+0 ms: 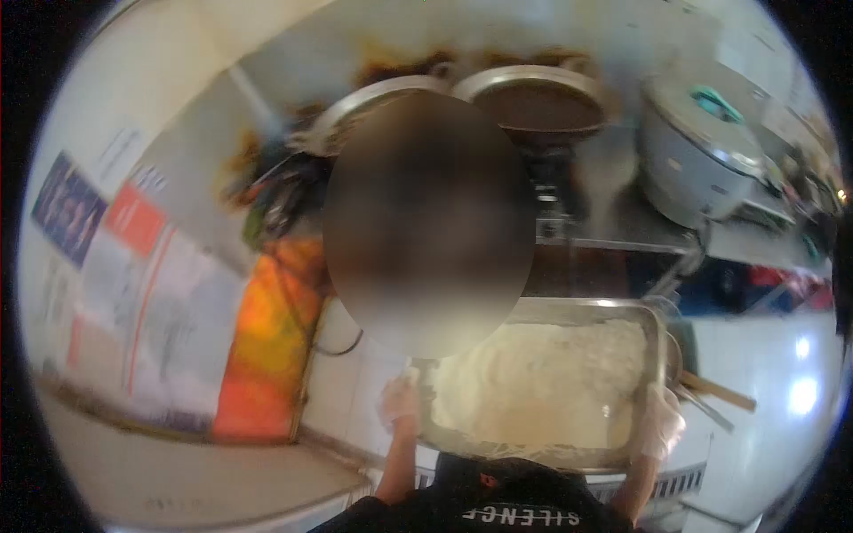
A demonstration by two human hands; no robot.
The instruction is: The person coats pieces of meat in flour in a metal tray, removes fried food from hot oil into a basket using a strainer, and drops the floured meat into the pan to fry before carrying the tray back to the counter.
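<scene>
Through the head camera, my only feed, I have the metal tray (604, 310) low in front of the body, below the cooking area, with a white tiled floor (782, 435) around it. I can't tell whether anything underneath takes its weight. Pale contents (551, 382) spread across most of it, smooth toward the left and lumpier at the far right; I can't say whether they are powder, paste or batter.

My left hand (400, 404) is at the tray's left side and looks curled around the edge, though blur softens the fingers. My right hand (662, 422) grasps the right rim, directly across from it. Both seem engaged, neither free.

I read the step in hand as supporting or carrying the loaded tray. As I judge it, the next move calls for both grips staying firm and the two sides level, so the contents don't slide to one end. The wooden handle (721, 392) jutting out just beyond the right rim needs clearance.

Farther off, two wide pans (538, 102) and a big lidded pot (697, 155) occupy the metal counter (613, 191). A blurred oval covers the middle of my view and the tray's far-left corner, so I'd trust nothing there.
</scene>
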